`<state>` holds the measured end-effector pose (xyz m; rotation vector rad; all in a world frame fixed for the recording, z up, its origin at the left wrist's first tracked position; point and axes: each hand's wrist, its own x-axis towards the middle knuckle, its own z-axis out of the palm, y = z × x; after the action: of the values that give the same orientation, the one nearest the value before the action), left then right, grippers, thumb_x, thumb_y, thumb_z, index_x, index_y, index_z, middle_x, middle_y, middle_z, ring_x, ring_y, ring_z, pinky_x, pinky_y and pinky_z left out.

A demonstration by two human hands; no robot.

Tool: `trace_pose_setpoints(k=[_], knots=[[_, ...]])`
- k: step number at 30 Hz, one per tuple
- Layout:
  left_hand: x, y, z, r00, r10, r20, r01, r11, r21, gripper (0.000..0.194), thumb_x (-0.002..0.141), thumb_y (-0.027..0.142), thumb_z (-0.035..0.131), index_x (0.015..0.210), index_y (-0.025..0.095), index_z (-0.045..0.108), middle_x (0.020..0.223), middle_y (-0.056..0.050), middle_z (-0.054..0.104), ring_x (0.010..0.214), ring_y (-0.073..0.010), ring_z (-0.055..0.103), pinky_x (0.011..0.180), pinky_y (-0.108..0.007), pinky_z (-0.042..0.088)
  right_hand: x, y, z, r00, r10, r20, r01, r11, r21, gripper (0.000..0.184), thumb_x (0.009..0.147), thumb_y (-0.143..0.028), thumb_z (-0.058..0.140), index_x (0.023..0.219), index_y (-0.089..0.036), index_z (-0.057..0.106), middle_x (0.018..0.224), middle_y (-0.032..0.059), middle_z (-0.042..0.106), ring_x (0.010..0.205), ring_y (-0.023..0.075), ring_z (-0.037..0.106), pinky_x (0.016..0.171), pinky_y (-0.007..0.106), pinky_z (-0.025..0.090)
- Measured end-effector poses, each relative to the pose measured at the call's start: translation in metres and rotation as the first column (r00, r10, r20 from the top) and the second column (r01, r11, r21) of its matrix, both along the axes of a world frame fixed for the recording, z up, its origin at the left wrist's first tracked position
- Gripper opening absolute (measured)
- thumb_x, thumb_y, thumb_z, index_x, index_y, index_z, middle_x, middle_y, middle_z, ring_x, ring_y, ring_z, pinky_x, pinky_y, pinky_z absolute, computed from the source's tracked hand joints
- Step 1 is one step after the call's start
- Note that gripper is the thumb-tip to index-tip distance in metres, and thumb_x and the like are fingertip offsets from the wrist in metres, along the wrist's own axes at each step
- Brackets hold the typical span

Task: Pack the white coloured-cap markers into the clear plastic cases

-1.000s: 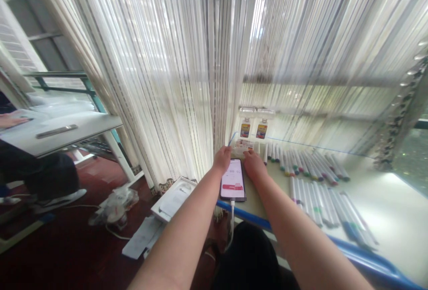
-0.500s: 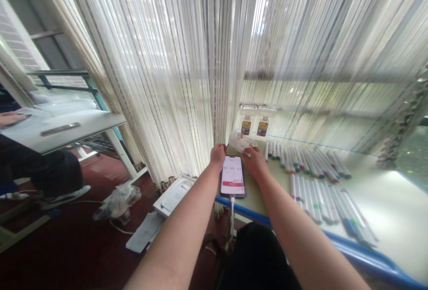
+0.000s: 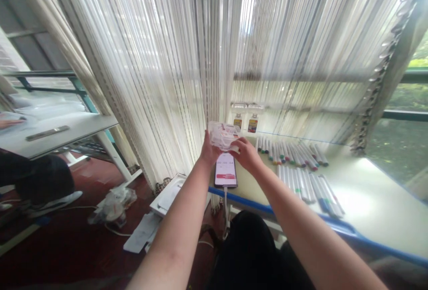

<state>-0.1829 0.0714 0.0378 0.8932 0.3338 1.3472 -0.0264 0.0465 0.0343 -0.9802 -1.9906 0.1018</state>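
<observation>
Both my hands hold a clear plastic packet (image 3: 223,135) lifted above the table's near left corner. My left hand (image 3: 208,152) grips its left side and my right hand (image 3: 248,154) grips its right side, fingers closed on it. Below the packet a phone (image 3: 225,171) lies flat with its screen lit, showing a timer and a red button; a white cable (image 3: 225,205) hangs from its near end. What is inside the packet is too blurred to tell.
Several markers (image 3: 302,169) lie in rows on the pale table (image 3: 368,201) with a blue front edge. Two small labelled bottles (image 3: 245,123) stand against the sheer curtain (image 3: 167,58). On the floor lie a white box (image 3: 170,194) and bags. Another person sits at a desk (image 3: 56,132) on the left.
My hands have lifted the clear packet off the table behind the phone and raised it above the screen. The view has shifted a little to the right.
</observation>
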Motion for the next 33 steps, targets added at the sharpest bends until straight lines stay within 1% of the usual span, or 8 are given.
trace_pose_setpoints(k=[4,9,13,17,20,24,29,33], knots=[[0.009,-0.009,0.005,0.99,-0.138,0.005,0.137,0.99,0.013,0.06,0.086,0.058,0.035,0.127,0.017,0.05,0.119,-0.014,0.062,0.108,-0.0304,0.059,0.082,-0.049,0.052,0.019,-0.021,0.009,1.0,-0.025,-0.013,0.026,0.998,0.065,0.028,0.073,-0.028,0.067,0.099,-0.018,0.064,0.1,0.0088,0.058,0.071,0.0155,0.057,0.068,0.031,0.05],[0.028,-0.022,0.003,0.993,-0.115,-0.01,0.114,0.991,-0.071,0.05,0.084,0.047,0.047,0.123,0.018,0.052,0.113,-0.011,0.065,0.104,-0.0277,0.06,0.083,-0.048,0.053,0.053,-0.05,0.02,0.989,-0.096,-0.114,0.114,0.98,0.161,0.022,0.083,-0.032,0.055,0.097,-0.019,0.066,0.097,0.0075,0.06,0.059,0.0105,0.054,0.064,0.028,0.05],[0.044,-0.036,0.006,0.992,-0.118,-0.038,0.111,0.983,-0.146,0.046,0.079,0.041,0.053,0.122,0.024,0.053,0.105,-0.007,0.067,0.098,-0.0272,0.063,0.08,-0.051,0.052,0.077,-0.069,0.03,0.962,-0.181,-0.206,0.234,0.933,0.273,0.024,0.087,-0.033,0.05,0.1,-0.02,0.066,0.098,0.0081,0.063,0.072,0.0149,0.059,0.07,0.031,0.05],[0.063,-0.049,0.018,0.989,-0.103,-0.107,0.082,0.979,-0.188,0.049,0.077,0.048,0.055,0.119,0.022,0.056,0.097,-0.009,0.068,0.093,-0.0289,0.064,0.076,-0.049,0.053,0.098,-0.082,0.049,0.924,-0.335,-0.183,0.379,0.861,0.338,0.026,0.089,-0.034,0.049,0.1,-0.022,0.068,0.098,0.0075,0.067,0.091,0.0204,0.06,0.087,0.037,0.045],[0.081,-0.059,0.024,0.978,-0.137,-0.157,0.117,0.985,-0.128,0.057,0.074,0.06,0.057,0.116,0.022,0.058,0.094,-0.01,0.068,0.091,-0.0276,0.064,0.074,-0.045,0.054,0.115,-0.087,0.067,0.873,-0.444,-0.2,0.487,0.803,0.343,0.028,0.09,-0.035,0.047,0.103,-0.022,0.067,0.101,0.007,0.068,0.094,0.0211,0.059,0.093,0.041,0.041],[0.108,-0.074,0.022,0.947,-0.217,-0.235,0.205,0.976,-0.078,0.056,0.073,0.061,0.06,0.114,0.024,0.06,0.086,-0.009,0.068,0.088,-0.0247,0.065,0.07,-0.037,0.054,0.147,-0.088,0.083,0.851,-0.461,-0.252,0.524,0.781,0.341,0.036,0.089,-0.038,0.049,0.118,-0.021,0.059,0.101,0.0078,0.067,0.095,0.0219,0.058,0.093,0.041,0.041],[0.134,-0.078,0.015,0.855,-0.418,-0.307,0.41,0.907,-0.094,0.049,0.075,0.053,0.061,0.114,0.022,0.061,0.09,-0.01,0.069,0.078,-0.0247,0.067,0.062,-0.033,0.052,0.201,-0.083,0.088,0.752,-0.462,-0.47,0.574,0.81,0.122,0.043,0.08,-0.041,0.057,0.116,-0.017,0.059,0.101,0.0091,0.067,0.083,0.0189,0.061,0.075,0.035,0.049],[0.144,-0.066,0.021,0.816,-0.467,-0.34,0.456,0.882,-0.117,0.04,0.077,0.045,0.062,0.106,0.019,0.066,0.098,-0.012,0.069,0.087,-0.0264,0.066,0.068,-0.032,0.051,0.241,-0.092,0.081,0.736,-0.408,-0.541,0.299,0.912,-0.281,0.033,0.074,-0.038,0.062,0.094,-0.012,0.065,0.083,0.0082,0.068,0.063,0.0143,0.062,0.055,0.026,0.048]])
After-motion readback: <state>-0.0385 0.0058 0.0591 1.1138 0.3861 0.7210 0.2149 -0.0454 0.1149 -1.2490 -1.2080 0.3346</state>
